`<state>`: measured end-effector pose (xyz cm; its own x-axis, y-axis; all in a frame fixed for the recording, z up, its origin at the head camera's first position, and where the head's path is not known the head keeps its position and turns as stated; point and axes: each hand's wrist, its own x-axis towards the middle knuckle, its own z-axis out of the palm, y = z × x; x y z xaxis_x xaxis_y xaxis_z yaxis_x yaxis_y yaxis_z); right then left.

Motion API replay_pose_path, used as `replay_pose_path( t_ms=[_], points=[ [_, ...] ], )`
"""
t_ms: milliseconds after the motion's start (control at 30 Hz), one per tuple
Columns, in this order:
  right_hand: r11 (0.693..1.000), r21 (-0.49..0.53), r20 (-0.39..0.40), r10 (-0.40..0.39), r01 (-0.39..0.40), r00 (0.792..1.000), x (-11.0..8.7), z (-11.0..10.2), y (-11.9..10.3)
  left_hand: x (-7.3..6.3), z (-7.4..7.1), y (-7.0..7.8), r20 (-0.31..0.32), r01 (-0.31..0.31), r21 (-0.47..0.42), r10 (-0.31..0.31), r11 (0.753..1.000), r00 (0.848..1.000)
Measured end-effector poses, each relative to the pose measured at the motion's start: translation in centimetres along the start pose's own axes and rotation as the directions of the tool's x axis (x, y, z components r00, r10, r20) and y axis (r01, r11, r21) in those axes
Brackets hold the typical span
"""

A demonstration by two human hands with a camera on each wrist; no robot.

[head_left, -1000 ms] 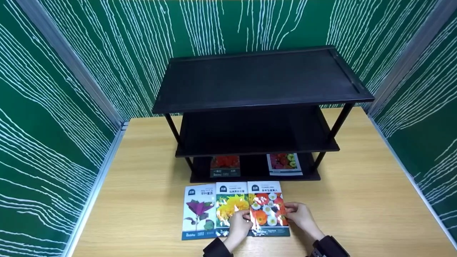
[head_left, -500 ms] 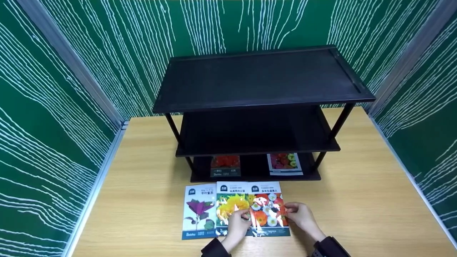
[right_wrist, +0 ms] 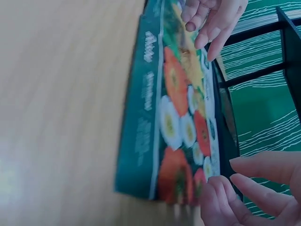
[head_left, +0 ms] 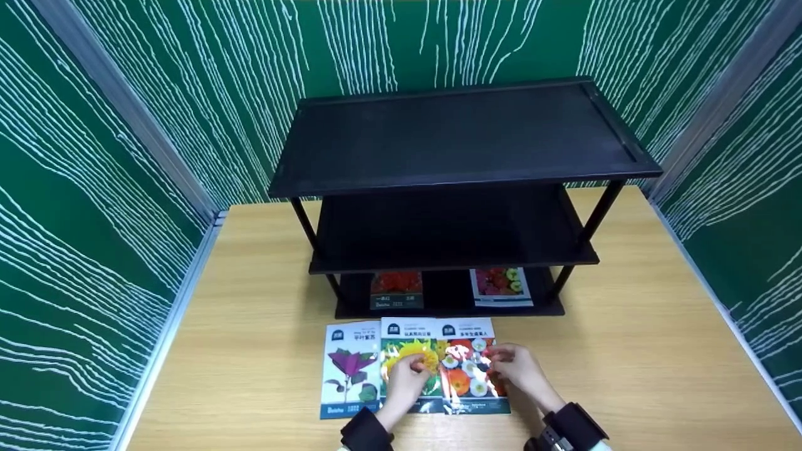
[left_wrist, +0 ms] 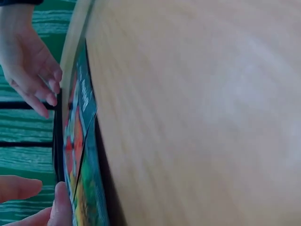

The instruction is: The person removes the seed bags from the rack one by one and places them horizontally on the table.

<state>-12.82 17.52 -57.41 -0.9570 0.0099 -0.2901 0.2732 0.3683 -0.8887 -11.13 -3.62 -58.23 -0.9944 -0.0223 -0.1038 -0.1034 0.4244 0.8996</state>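
Note:
Three flower seed packets lie side by side on the wooden table. The left one has a purple plant (head_left: 349, 376), the middle packet yellow flowers (head_left: 401, 347), the right packet orange and white flowers (head_left: 459, 381). My left hand (head_left: 405, 383) hovers over the middle packet, thumb and fingers apart with nothing between them. Over the right edge of the orange and white packet is my right hand (head_left: 525, 376), its fingers loosely bent and holding nothing. In the right wrist view the right fingertips (right_wrist: 214, 188) are close to that packet; whether they touch it I cannot tell.
A black three-tier rack (head_left: 463, 141) stands behind the packets. On its bottom shelf lie a red-flowered packet (head_left: 397, 291) and a packet with mixed flowers (head_left: 501, 288), both partly hidden by the middle shelf. Green walls with white streaks (head_left: 88, 175) enclose the table (head_left: 263, 313).
Both hands have let go of the orange and white packet and lifted slightly from it. The left has shifted a little left and up. The packets have hardly moved.

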Motion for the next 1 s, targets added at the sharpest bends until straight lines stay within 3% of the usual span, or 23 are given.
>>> replay_pose_path(
  t_ms=[300, 567, 833, 1000],
  points=[
    [0.991, -0.065, 0.030, -0.117, 0.119, 0.993, 1.4, 0.9, -2.7, 2.0, -2.1, 0.8, -0.006, 0.029, 0.012, -0.029, 0.999, 1.000],
    [0.965, -0.063, 0.064, -0.249, 0.253, 0.966, 3.3, 2.1, -4.9, 4.4, -4.1, 1.6, -0.008, -0.059, 0.089, 0.060, 0.994, 0.998],
    [0.979, -0.047, 0.100, -0.195, 0.201, 0.976, 5.0, 3.1, -6.8, 6.7, -5.6, 2.6, -0.007, -0.086, 0.114, 0.087, 0.990, 0.996],
    [0.973, -0.057, 0.106, -0.217, 0.224, 0.970, 6.5, 3.6, -7.2, 7.9, -6.0, 2.9, -0.005, -0.086, 0.125, 0.088, 0.988, 0.996]
  ],
)
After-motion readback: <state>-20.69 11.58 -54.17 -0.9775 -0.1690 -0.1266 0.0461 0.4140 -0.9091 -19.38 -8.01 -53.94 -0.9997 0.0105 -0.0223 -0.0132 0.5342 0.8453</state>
